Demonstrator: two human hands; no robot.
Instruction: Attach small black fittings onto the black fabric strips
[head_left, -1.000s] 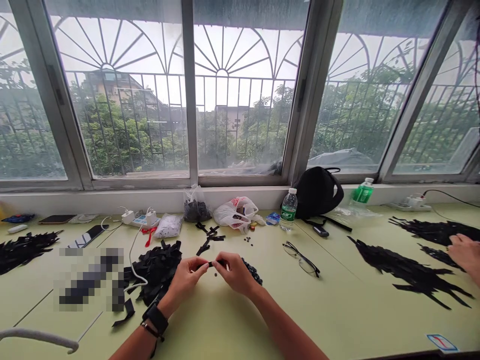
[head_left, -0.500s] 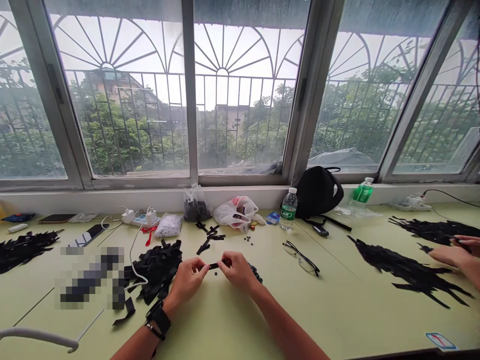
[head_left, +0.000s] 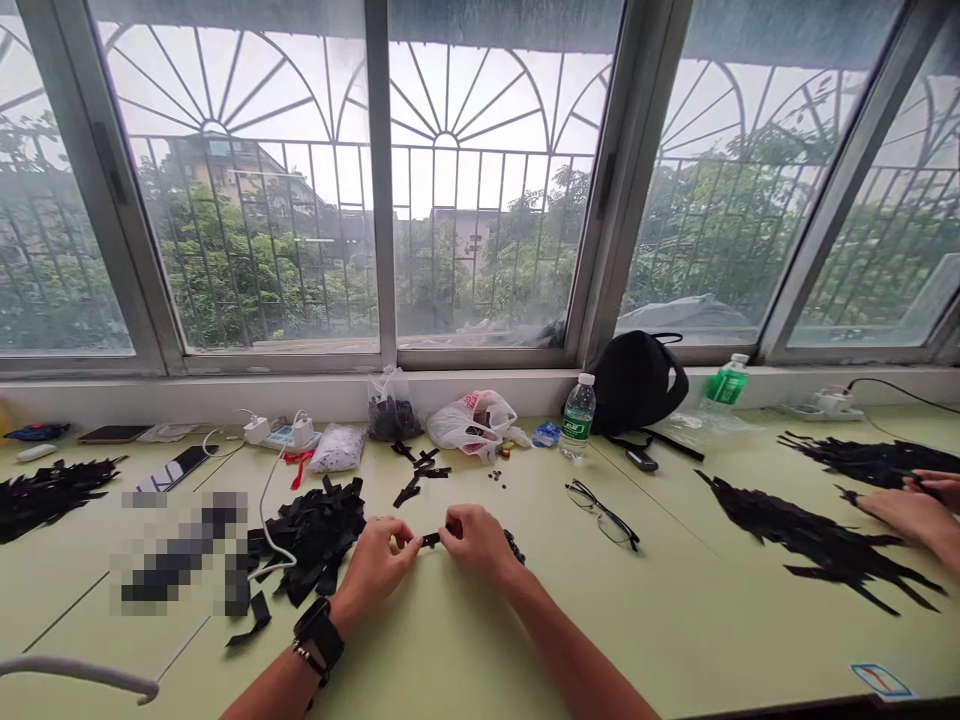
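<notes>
Fingers: both hands pinch one small black strap piece (head_left: 430, 540) between thumb and forefinger tips, closed on its two ends, just above the table.
Table: pale green top (head_left: 675, 620) running under the window, carrying everything below.
Black bag: rounded bag (head_left: 636, 380) leaning on the sill at the far edge, right of centre.
Far strip pile: long spread of black strips (head_left: 817, 540) to the right, well apart from the hands.
Near strip pile: heap of black strap pieces (head_left: 319, 535) just left of the left hand.
Left hand: left hand (head_left: 379, 560), dark watch on its wrist, holds the piece's left end.
Right hand: right hand (head_left: 476, 540) holds the right end, knuckles up.
Co-worker's hands: another person's hands (head_left: 911, 505) at the right edge, on black strips there.
Plastic bag: white crumpled bag (head_left: 472, 420) behind the hands, near the sill.
Water bottle: green-labelled bottle (head_left: 577, 418) upright beside the black bag.
Glasses: folded pair (head_left: 602, 515) lying right of the right hand.
</notes>
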